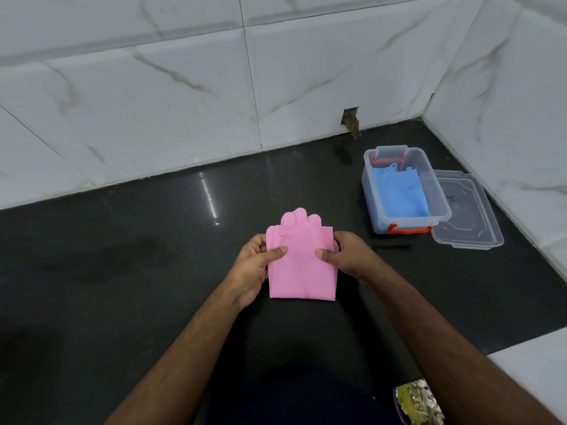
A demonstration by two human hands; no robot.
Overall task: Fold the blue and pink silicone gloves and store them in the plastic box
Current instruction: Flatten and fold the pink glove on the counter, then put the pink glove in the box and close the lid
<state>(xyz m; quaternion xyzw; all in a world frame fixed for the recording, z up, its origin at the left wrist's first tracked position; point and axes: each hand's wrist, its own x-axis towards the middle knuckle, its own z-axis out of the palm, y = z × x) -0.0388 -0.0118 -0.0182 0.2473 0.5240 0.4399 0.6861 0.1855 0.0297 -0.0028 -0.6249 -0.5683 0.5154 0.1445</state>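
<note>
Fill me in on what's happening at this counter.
A person is folding silicone gloves and packing them away. Both hands, the left hand and the right hand, hold the folded pink gloves by their side edges above the dark counter, thumbs pressed on top, fingertips of the gloves pointing away. The blue gloves already lie inside the open plastic box to the right, and its clear lid rests beside it. The pink pair is not yet in the box.

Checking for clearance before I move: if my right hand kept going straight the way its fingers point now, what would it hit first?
The right hand points leftward across the folded pink glove, so it would probably meet the left hand gripping the opposite edge. Depth is hard to judge.
</note>
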